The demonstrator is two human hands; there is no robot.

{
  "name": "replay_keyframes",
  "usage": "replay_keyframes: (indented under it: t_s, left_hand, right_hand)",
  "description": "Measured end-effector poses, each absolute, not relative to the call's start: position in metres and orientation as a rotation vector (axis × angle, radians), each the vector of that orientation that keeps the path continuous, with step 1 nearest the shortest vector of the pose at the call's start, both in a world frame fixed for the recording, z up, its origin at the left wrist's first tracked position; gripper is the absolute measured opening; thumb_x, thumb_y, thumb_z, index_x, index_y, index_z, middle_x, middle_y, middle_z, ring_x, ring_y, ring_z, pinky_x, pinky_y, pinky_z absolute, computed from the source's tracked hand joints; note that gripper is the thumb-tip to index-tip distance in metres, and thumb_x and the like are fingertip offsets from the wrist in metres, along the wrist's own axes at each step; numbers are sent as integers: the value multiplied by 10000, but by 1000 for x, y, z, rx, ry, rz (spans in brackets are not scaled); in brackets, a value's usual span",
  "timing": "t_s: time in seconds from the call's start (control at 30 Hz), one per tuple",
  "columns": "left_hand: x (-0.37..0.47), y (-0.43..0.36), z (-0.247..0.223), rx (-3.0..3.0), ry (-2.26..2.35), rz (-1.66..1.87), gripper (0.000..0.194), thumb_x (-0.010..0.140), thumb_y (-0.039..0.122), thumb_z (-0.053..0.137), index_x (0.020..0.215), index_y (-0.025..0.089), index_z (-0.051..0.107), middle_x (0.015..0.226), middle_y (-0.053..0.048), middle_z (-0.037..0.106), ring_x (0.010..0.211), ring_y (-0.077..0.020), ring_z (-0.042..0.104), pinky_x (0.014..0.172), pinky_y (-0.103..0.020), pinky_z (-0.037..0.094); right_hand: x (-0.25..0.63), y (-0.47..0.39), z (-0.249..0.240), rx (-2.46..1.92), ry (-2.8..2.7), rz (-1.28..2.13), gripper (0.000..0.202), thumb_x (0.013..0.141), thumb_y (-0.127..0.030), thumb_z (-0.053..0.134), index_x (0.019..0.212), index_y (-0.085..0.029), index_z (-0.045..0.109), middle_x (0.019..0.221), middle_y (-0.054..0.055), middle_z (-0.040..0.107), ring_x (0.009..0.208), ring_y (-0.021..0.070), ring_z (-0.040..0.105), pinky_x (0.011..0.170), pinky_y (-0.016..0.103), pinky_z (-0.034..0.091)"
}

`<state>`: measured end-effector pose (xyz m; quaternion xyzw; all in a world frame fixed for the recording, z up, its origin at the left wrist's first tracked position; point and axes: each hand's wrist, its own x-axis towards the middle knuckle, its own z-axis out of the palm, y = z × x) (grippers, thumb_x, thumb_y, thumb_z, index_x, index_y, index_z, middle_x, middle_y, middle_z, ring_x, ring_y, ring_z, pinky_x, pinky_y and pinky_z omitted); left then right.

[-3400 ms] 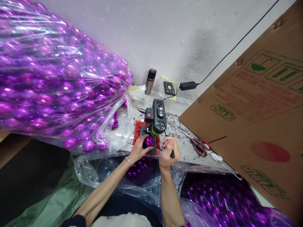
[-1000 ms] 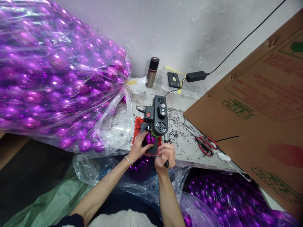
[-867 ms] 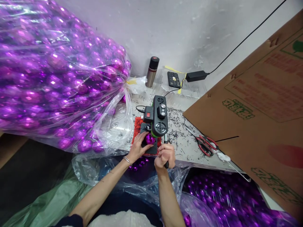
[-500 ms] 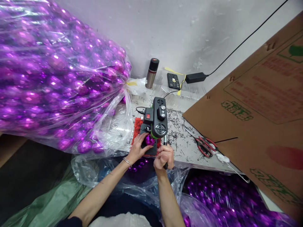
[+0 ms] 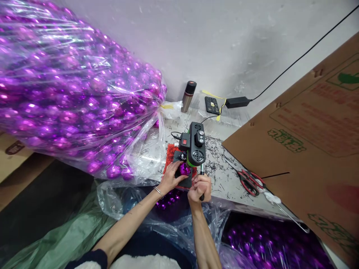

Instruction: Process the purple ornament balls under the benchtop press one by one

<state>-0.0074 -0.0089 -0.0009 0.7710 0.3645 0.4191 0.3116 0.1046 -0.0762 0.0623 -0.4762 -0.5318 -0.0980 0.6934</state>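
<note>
mirror-glossy purple ball (image 5: 184,169), matt black plastic machine (image 5: 196,144), metallic flask (image 5: 187,101), matt cardboard box (image 5: 305,127), glossy clear plastic bag (image 5: 147,152)

One lever machine (image 5: 197,144), one flask (image 5: 188,97), one red mat (image 5: 169,153)

Machine (image 5: 197,144): black, green band (image 5: 190,163), red switch (image 5: 184,142). Below it, in my left grip (image 5: 169,178): ball (image 5: 185,169), shiny purple. At its front, in my right grip (image 5: 200,188): lever (image 5: 202,168), black and silver. Beneath it: mat (image 5: 169,154), red. Right of it: carton (image 5: 305,168), brown, green-and-red print (image 5: 286,140).

Black-capped flask (image 5: 188,98) near the grey wall (image 5: 224,48), red-handled scissors (image 5: 250,184) beside a printed cardboard box (image 5: 305,164).
</note>
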Motion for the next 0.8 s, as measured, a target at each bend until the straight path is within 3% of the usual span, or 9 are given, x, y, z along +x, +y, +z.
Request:
replay_keyframes:
  t_s: [0.1,0.27,0.37,0.53,0.63,0.7,0.8]
  left_hand:
    - [-5,-5,0,2015,952,1099,593,915,437,798,1436,239,595,1417,-144,706,1349,-321,660,1174,-534,493]
    - [-6,-8,5,1966,950,1093,594,908,436,800,1424,232,587,1419,-152,692,1364,-331,643,1169,-553,501]
    - [-21,-29,8,1994,923,1068,563,946,426,751,1432,218,559,1429,-160,673,1381,-321,629,1202,-557,478]
    - [-62,-32,25,2104,972,984,714,928,550,738,1517,213,513,1502,-175,627,1408,-339,604,1202,-550,491]
    - [-81,23,52,2089,1279,920,420,1075,372,466,1411,182,632,1430,-165,684,1360,-304,638,1188,-517,505]
    - [-91,69,72,2073,1639,817,433,1060,227,388,1389,138,654,1413,-183,691,1368,-301,629,1207,-500,482]
    - [-103,120,92,2074,1936,643,507,975,105,417,1441,83,614,1440,-235,658,1382,-359,601,1181,-546,473]
  right_hand:
    - [106,-75,62,-1071,-1222,-274,368,1080,-252,386,731,-225,497,736,-33,568,645,126,607,807,379,543]
    - [108,-79,108,-1114,-1157,-184,381,1061,-230,443,685,-226,499,683,-26,552,631,127,575,632,289,456]
    - [110,-83,143,-1216,-1152,-57,362,1058,-252,490,702,-223,547,669,-22,556,662,134,588,643,292,449]
    - [107,-86,144,-1167,-1193,-96,372,1050,-190,480,682,-219,527,660,-25,557,682,132,599,655,290,433]
    - [105,-86,129,-1151,-1198,-149,369,1049,-162,453,692,-219,525,653,-27,550,692,134,610,653,288,429]
    - [104,-86,124,-1150,-1216,-167,365,1046,-148,449,696,-219,525,655,-27,554,689,133,610,647,286,428]
    - [105,-86,124,-1154,-1242,-182,357,1039,-134,452,700,-218,525,664,-28,562,671,124,600,631,280,421]
